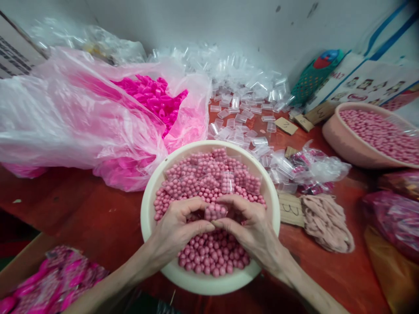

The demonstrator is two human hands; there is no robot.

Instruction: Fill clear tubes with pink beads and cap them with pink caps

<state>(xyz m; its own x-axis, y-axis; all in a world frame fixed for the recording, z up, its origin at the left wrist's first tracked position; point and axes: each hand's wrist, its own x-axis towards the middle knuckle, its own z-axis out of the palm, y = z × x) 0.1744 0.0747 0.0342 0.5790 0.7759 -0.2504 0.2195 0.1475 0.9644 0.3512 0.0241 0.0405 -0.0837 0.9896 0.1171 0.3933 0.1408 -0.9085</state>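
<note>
Between my two hands, just above the loose beads, is a small clear plastic sleeve filled with pink beads (216, 212). My left hand (178, 222) pinches its left side with thumb and forefinger. On the right side, my right hand (250, 222) grips it the same way, and the thumb tips nearly meet. Below them stands a cream basin (149, 226) holding loose pink beads (209, 257). Several bead-filled clear sleeves (186, 174) lie on the beads in the basin's far half.
Left of the basin, a translucent bag (81, 109) holds bright pink plastic pieces (157, 98). Clear empty sleeves (242, 113) lie scattered behind. At right are a pink bead bowl (337, 135), a crumpled cloth (327, 222) and marked cardboard (291, 210). Pink packed items (55, 279) sit lower left.
</note>
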